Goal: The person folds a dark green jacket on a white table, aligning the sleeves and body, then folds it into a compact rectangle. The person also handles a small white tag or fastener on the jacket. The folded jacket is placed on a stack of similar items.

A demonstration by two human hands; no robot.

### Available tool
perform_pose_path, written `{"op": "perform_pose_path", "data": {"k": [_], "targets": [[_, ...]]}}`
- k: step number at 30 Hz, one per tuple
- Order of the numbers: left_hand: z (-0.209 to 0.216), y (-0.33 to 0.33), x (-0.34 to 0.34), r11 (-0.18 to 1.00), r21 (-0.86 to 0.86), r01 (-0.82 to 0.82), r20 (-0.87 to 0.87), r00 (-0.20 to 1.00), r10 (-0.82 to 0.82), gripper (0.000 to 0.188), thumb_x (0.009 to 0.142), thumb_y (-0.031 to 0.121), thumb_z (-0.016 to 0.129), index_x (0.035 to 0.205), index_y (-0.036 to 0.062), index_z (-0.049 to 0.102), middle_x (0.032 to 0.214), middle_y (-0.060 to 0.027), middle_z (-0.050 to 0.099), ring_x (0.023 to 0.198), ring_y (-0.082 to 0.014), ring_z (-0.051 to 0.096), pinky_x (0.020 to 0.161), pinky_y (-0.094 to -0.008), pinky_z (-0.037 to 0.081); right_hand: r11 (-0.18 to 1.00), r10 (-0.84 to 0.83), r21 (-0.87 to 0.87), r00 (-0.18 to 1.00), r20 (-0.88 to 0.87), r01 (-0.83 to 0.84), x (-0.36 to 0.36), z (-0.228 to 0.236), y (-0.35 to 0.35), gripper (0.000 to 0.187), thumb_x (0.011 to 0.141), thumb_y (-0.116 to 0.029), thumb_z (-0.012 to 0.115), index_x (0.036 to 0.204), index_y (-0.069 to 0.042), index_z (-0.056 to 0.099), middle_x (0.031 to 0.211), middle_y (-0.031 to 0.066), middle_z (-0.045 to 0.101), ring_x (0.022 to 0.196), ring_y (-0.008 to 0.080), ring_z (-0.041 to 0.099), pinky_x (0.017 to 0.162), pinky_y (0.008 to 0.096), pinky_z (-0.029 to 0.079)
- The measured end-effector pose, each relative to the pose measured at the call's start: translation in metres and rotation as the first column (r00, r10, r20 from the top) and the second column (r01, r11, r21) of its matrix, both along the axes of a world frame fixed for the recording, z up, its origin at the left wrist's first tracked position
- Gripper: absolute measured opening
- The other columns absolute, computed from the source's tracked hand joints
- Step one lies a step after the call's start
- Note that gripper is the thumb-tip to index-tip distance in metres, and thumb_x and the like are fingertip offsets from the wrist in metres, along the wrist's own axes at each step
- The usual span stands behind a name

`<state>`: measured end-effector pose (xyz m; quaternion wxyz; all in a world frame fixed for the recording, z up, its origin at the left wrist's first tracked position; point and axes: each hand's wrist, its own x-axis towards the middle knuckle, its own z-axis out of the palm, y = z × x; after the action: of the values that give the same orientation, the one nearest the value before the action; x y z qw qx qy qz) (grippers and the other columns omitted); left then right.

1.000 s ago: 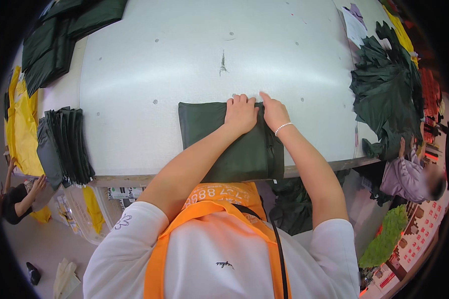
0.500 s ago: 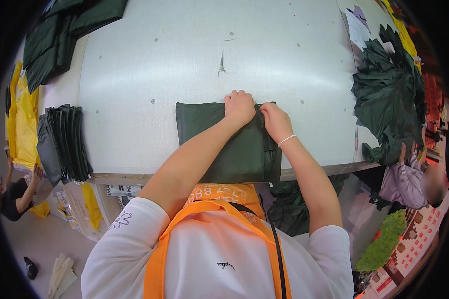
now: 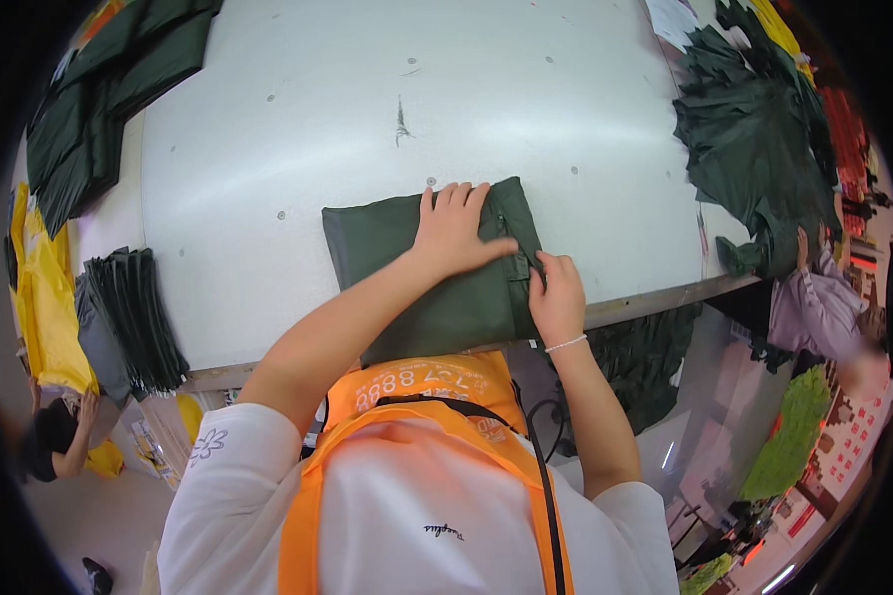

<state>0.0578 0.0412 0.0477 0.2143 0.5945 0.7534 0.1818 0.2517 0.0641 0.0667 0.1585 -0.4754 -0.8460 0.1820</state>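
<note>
A dark-green, folded, rectangular fabric piece (image 3: pixel 468 305) is lying at the near edge of a white, flat-topped table (image 3: pixel 526 109). A dark-green, layered fabric stack (image 3: pixel 134 317) is sitting left, dark-green, folded fabric bundles (image 3: pixel 89 124) are resting behind that, and a dark-green, crumpled fabric heap (image 3: pixel 754 134) is lying right.

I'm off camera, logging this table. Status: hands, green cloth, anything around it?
Left hand spread on folded green cloth. Right hand at its right edge, pinch unclear. Dark green stack off left, loose green heap off right.
</note>
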Motion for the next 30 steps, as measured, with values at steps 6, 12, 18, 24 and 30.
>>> {"op": "perform_pose_path", "data": {"k": [6, 12, 18, 24, 30], "targets": [[-0.026, -0.016, 0.009, 0.999, 0.033, 0.0, -0.028, 1.0, 0.001, 0.091, 0.07, 0.05, 0.07, 0.14, 0.0069, 0.033, 0.143, -0.0167, 0.033, 0.135, -0.0299, 0.028, 0.109, -0.0541, 0.017, 0.97, 0.194, 0.168, 0.977, -0.091, -0.177, -0.043, 0.02, -0.001, 0.004, 0.08, -0.005, 0.061, 0.083, -0.003, 0.062, 0.071, 0.0111, 0.054, 0.067, 0.0296, 0.056, 0.057, 0.0385, 0.046], [-0.027, -0.011, 0.005, 0.998, -0.059, 0.035, 0.097, 0.995, -0.029, 0.087, 0.069, 0.04, 0.07, 0.141, 0.0115, 0.033, 0.144, -0.0158, 0.03, 0.136, -0.0298, 0.025, 0.11, -0.0513, 0.016, 0.903, 0.366, 0.107, 0.874, 0.319, -0.417, -0.031, -0.017, -0.004, 0.006, 0.074, -0.002, 0.056, 0.079, -0.001, 0.059, 0.081, 0.0092, 0.053, 0.083, 0.0258, 0.055, 0.068, 0.036, 0.047], [-0.05, 0.032, -0.013, 0.986, -0.069, -0.152, 0.274, 0.947, 0.165, 0.055, 0.081, 0.047, 0.06, 0.122, 0.0113, 0.056, 0.127, -0.0119, 0.051, 0.121, -0.03, 0.042, 0.102, -0.0458, 0.029, 0.91, 0.315, 0.243, 0.941, 0.127, -0.337, -0.031, -0.033, -0.003, 0.012, 0.08, 0.0, 0.053, 0.088, 0.005, 0.06, 0.102, 0.0125, 0.054, 0.102, 0.0293, 0.051, 0.08, 0.039, 0.046], [-0.048, 0.057, -0.018, 0.939, -0.261, -0.223, 0.263, 0.92, 0.291, 0.033, 0.078, 0.045, 0.067, 0.087, 0.0139, 0.07, 0.085, -0.0029, 0.067, 0.104, -0.0251, 0.054, 0.091, -0.0386, 0.038, 0.957, 0.238, -0.187, 0.968, 0.075, -0.221, -0.045, -0.014, 0.023, 0.016, 0.087, -0.014, 0.056, 0.092, 0.0, 0.059, 0.092, 0.0187, 0.063, 0.085, 0.035, 0.061, 0.071, 0.0419, 0.05], [-0.068, 0.074, -0.038, 0.904, -0.378, -0.199, 0.49, 0.785, 0.378, 0.033, 0.075, 0.036, 0.072, 0.076, 0.0032, 0.069, 0.066, -0.0065, 0.061, 0.061, -0.0155, 0.055, 0.058, -0.0318, 0.044, 0.945, 0.226, -0.279, 0.958, 0.176, -0.172, -0.073, -0.028, 0.071, 0.02, 0.091, -0.02, 0.051, 0.104, -0.006, 0.053, 0.077, 0.0177, 0.065, 0.071, 0.0377, 0.062, 0.064, 0.0468, 0.049]]}}
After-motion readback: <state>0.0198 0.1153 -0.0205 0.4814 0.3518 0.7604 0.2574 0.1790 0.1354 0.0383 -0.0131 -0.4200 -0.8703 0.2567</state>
